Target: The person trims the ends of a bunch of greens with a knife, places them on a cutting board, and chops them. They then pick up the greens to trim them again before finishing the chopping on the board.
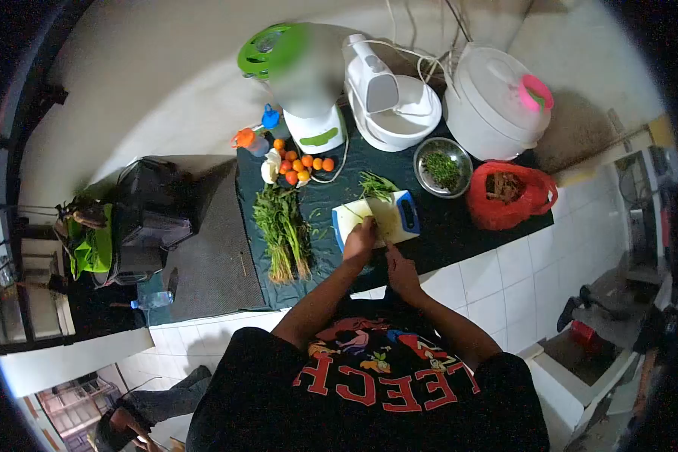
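Note:
A white cutting board with blue edges (395, 218) lies on the dark green cloth in front of me. My left hand (360, 241) rests on the board's left part, fingers bent and pressed together; whatever is under them is too small to make out. Close beside it, at the board's near edge, my right hand (403, 273) is closed round a knife (387, 241), its blade pointing away over the board. Cut green stalks (378, 185) lie at the board's far edge. To the right, a metal bowl (419, 178) holds chopped greens (441, 169).
A bunch of rooted greens (280, 233) lies left of the board, below small orange and red fruits (303, 164). Behind stand a green-and-white appliance (313, 128), a white stand mixer (373, 87) and a large white lidded container (490, 105). A red plastic bag (497, 211) sits right.

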Tool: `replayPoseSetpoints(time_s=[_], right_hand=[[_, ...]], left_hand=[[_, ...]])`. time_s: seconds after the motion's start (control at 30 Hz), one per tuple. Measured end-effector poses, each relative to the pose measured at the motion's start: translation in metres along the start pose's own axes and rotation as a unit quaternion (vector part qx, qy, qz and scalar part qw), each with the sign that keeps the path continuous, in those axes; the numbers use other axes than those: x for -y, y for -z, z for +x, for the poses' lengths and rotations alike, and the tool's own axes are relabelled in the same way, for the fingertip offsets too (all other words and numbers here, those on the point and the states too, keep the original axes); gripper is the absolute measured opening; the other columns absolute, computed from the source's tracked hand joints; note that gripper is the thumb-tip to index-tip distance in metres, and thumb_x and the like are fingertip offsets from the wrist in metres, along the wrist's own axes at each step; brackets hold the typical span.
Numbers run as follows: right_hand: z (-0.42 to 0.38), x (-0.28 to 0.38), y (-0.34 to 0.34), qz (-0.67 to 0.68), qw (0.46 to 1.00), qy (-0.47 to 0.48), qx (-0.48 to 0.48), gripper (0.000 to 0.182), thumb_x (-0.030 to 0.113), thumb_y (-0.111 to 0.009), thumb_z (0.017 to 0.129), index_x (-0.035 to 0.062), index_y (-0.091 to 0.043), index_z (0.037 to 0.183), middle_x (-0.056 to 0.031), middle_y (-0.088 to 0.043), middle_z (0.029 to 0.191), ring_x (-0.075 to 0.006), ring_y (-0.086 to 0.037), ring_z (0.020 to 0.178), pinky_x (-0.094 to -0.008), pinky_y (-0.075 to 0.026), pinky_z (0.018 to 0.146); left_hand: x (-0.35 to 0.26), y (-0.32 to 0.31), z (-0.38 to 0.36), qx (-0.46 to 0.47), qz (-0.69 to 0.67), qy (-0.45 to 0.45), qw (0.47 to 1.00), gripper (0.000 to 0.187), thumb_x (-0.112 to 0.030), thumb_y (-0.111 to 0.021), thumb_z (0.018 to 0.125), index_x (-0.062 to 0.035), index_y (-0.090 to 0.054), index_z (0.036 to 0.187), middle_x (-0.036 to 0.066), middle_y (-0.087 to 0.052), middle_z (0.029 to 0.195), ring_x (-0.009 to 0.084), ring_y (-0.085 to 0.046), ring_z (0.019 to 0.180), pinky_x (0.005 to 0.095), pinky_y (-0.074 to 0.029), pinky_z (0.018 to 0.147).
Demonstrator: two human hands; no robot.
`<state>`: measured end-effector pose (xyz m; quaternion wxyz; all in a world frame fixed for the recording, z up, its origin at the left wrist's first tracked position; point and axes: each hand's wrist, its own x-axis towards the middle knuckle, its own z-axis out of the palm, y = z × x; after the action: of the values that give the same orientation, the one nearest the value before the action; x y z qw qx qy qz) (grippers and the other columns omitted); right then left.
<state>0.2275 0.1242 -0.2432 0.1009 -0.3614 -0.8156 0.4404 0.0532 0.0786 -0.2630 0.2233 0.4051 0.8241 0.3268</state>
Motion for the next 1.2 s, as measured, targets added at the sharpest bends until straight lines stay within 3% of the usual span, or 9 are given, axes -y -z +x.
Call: replayPoseSetpoints(time_s=[0.13,0.23,0.33,0.5,0.6,0.77,0.93,1.03,1.2], right_hand=[[-0.01,-0.005,0.0,0.009,0.998,-0.046,0.043,0.044,0.027,-0.045,0.107,0.0085,-0.049,0.148,-0.0324,-0.067,0.095,-0.05,-0.066,0.09,-0.0557,-0.052,0.077],[0.002,-0.004,-0.002,-0.008,1.0,-0.003,0.008,0.044,0.026,-0.046,0.107,0.0078,-0.049,0.147,-0.032,-0.066,0.086,-0.0505,-0.066,0.083,-0.058,-0.05,0.074],[0.011,0.0,0.003,-0.014,0.999,-0.035,0.035,0.044,0.025,-0.048,0.107,0.0072,-0.05,0.147,-0.0319,-0.066,0.084,-0.0507,-0.065,0.081,-0.0593,-0.049,0.073],[0.002,-0.01,-0.004,-0.053,0.994,0.082,-0.042,0.042,0.024,-0.049,0.106,0.0068,-0.053,0.144,-0.0309,-0.065,0.079,-0.0507,-0.065,0.076,-0.0587,-0.049,0.068],[-0.001,-0.01,-0.003,-0.003,1.0,0.024,-0.015,0.042,0.024,-0.05,0.106,0.007,-0.053,0.144,-0.0303,-0.065,0.078,-0.0502,-0.065,0.073,-0.0577,-0.05,0.066],[0.013,-0.003,-0.002,-0.005,1.0,0.018,-0.013,0.042,0.023,-0.049,0.106,0.0073,-0.052,0.145,-0.0306,-0.066,0.079,-0.0497,-0.065,0.074,-0.0573,-0.05,0.066],[0.007,0.008,0.0,0.039,0.997,0.039,-0.047,0.042,0.023,-0.048,0.107,0.0071,-0.051,0.146,-0.0306,-0.066,0.079,-0.0494,-0.065,0.074,-0.0578,-0.05,0.065],[0.003,0.006,-0.002,-0.021,1.0,0.018,-0.013,0.041,0.023,-0.048,0.107,0.0062,-0.052,0.144,-0.0308,-0.066,0.08,-0.0497,-0.066,0.075,-0.0578,-0.05,0.065],[0.017,0.001,-0.009,-0.009,0.999,0.041,-0.029,0.042,0.024,-0.047,0.107,0.0054,-0.051,0.144,-0.0314,-0.066,0.082,-0.0499,-0.066,0.079,-0.0579,-0.05,0.067]], left_hand=[[0.005,-0.005,-0.005,-0.048,-0.048,-0.028,0.997,0.031,-0.016,-0.058,0.095,-0.0084,-0.054,0.125,0.029,-0.067,0.098,0.05,-0.066,0.093,0.0549,-0.053,0.077],[0.016,-0.015,0.002,-0.069,-0.101,-0.057,0.991,0.032,-0.013,-0.059,0.095,-0.0069,-0.052,0.126,0.029,-0.066,0.098,0.0501,-0.066,0.09,0.0549,-0.053,0.076],[0.009,-0.01,0.005,-0.05,-0.037,-0.017,0.998,0.035,-0.009,-0.065,0.091,-0.0064,-0.05,0.122,0.027,-0.068,0.1,0.0484,-0.068,0.093,0.052,-0.054,0.076],[0.003,-0.006,0.003,-0.054,-0.029,-0.021,0.998,0.035,-0.013,-0.063,0.093,-0.008,-0.049,0.124,0.028,-0.067,0.098,0.0495,-0.067,0.088,0.0536,-0.054,0.073],[0.005,-0.008,0.003,-0.065,-0.034,-0.048,0.996,0.036,-0.016,-0.064,0.093,-0.0092,-0.049,0.125,0.027,-0.067,0.1,0.0497,-0.067,0.088,0.0547,-0.054,0.073],[0.006,-0.005,0.001,-0.042,0.04,-0.017,0.998,0.038,-0.019,-0.064,0.093,-0.0105,-0.049,0.126,0.026,-0.066,0.1,0.0489,-0.066,0.09,0.0565,-0.053,0.074],[0.007,-0.005,0.001,-0.074,0.032,-0.043,0.996,0.033,-0.019,-0.059,0.098,-0.0086,-0.052,0.128,0.021,-0.066,0.097,0.0449,-0.066,0.085,0.0526,-0.055,0.073],[0.005,-0.001,0.0,-0.087,0.026,-0.078,0.993,0.031,-0.019,-0.058,0.098,-0.0084,-0.052,0.127,0.021,-0.066,0.096,0.0445,-0.066,0.084,0.0524,-0.055,0.073],[0.019,-0.001,0.002,-0.053,0.063,-0.121,0.989,0.031,-0.016,-0.059,0.096,-0.0069,-0.053,0.125,0.021,-0.065,0.095,0.0435,-0.066,0.087,0.0523,-0.055,0.072]])
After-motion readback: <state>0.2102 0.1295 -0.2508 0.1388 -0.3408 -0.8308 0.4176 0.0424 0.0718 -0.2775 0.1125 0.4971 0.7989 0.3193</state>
